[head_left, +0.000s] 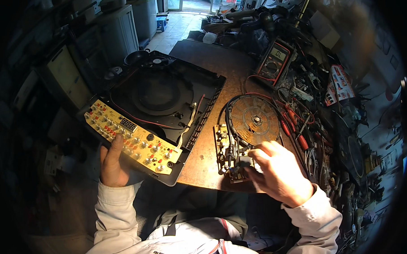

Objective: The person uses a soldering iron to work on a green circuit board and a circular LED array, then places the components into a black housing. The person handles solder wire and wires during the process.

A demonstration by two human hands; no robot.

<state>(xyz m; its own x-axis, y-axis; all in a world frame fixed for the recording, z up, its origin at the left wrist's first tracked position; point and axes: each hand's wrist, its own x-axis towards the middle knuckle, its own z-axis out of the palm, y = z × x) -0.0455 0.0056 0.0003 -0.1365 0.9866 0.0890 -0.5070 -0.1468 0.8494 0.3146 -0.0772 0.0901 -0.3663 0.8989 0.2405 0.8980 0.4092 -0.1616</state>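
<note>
A black induction cooker housing [213, 83] lies open on the table, tilted toward me. Along its near edge sits a long yellow control board [143, 144] with buttons, LEDs and a small digit display. My left hand [114, 163] is closed on that near edge, thumb on the board's rim, other fingers hidden underneath. To the right lies a round copper induction coil [253, 118], with a power circuit board [222, 144] in front of it. Fingers bent, my right hand [279, 171] grips the board's near right part; its palm hides what exactly the fingertips hold.
A multimeter [275, 62] with a lit screen stands beyond the coil. Red test leads and red-handled tools [301, 141] lie along the right. Wires, parts and tools pile up farther right. Cabinets [119, 33] stand at the far left, near a bright doorway [192, 2].
</note>
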